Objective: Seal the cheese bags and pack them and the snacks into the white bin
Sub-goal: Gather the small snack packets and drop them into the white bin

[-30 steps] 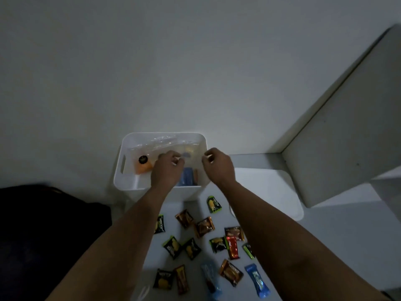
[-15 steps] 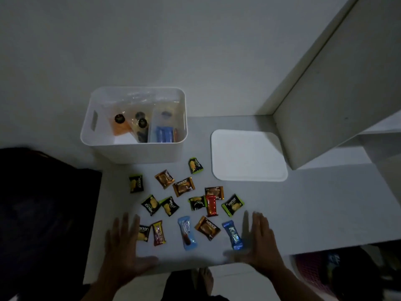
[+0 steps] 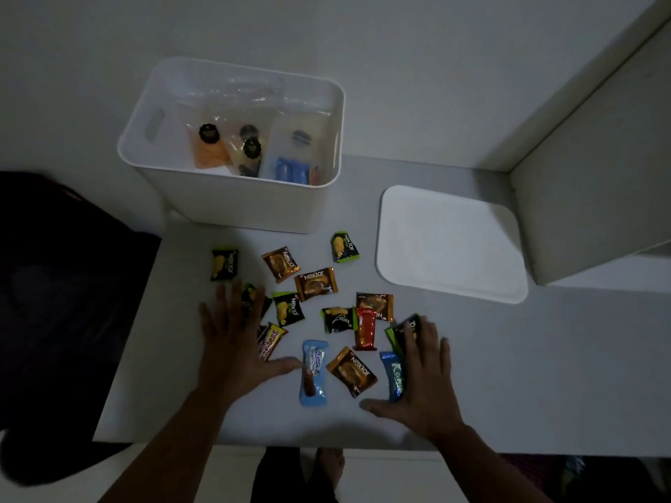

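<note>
A: Hands, status?

B: Left hand (image 3: 232,350) lies flat on the white table (image 3: 544,375), fingers spread and straight, grasping nothing. Its fingers overlap a black-and-green Nextar packet (image 3: 250,297) and the purple Beng-beng bar (image 3: 270,339); thumb tip points toward the light blue wafer packet (image 3: 313,372). Right hand (image 3: 423,383) is likewise flat and released, fingers straight, resting on the dark blue wafer packet (image 3: 394,375) and a green-edged Nextar packet (image 3: 403,332).

A: Bin?

B: White bin (image 3: 232,205) stands at the far side of the table, uncovered. Inside it: clear cheese bags (image 3: 232,147), one with orange contents, dark round labels showing, and one bag with blue packets at its bottom. Whether their seals are closed, cannot tell; light is dim.

A: Snacks?

B: All loose on the table, between bin and hands, none in the bin. Noted: a black Nextar packet (image 3: 224,265) far left, two brown Nextar packets (image 3: 280,263) (image 3: 315,285) near centre, a green Nextar packet (image 3: 344,246) just beside the bin's front corner, another green one (image 3: 288,308), a black one (image 3: 337,319) touching the red bar (image 3: 365,328), a brown packet (image 3: 375,304) behind that, and a brown Nextar packet (image 3: 352,372) between the two blue wafers.

A: Other?

B: White lid (image 3: 450,245) lies flat to the right of the bin, apart from it. A dark bag (image 3: 65,303) sits left of the table.
</note>
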Tool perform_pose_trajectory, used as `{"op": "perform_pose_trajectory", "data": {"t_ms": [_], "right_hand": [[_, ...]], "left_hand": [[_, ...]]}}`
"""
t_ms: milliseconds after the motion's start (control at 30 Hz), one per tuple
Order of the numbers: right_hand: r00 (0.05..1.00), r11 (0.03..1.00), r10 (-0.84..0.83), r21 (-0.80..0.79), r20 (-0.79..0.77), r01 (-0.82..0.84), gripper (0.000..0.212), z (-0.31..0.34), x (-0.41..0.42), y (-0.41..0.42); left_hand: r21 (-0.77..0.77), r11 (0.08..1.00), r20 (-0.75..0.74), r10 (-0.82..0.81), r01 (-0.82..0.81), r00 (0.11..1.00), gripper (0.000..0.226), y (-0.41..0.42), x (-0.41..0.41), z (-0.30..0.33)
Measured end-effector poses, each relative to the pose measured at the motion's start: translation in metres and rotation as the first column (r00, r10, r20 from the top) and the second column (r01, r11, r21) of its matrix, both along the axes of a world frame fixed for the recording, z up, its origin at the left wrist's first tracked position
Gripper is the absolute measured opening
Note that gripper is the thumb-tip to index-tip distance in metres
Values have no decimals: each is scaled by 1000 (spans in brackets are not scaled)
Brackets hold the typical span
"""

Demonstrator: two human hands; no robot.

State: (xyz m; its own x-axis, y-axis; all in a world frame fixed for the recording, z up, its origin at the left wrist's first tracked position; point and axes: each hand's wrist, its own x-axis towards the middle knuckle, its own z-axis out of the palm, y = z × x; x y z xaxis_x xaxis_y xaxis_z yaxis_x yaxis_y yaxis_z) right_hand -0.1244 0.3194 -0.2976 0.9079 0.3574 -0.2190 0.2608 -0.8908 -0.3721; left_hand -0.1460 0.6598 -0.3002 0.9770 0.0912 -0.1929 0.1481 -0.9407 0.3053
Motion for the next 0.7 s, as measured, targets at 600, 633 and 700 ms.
{"op": "perform_pose_trajectory", "data": {"t_ms": [600,633,700], "right_hand": [[959,977,178,78,220,-200,106,-18,39,84],[955,977,170,83,244,-195,98,-19,39,83],[951,980,144,94,274,-176,91,-21,40,83]], "left_hand": [[-7,966,178,-253,258,951,122,-15,14,-7],[-1,966,187,-253,258,949,117,-15,14,-9],[7,966,211,-254,258,944,110,-15,15,-11]]}}
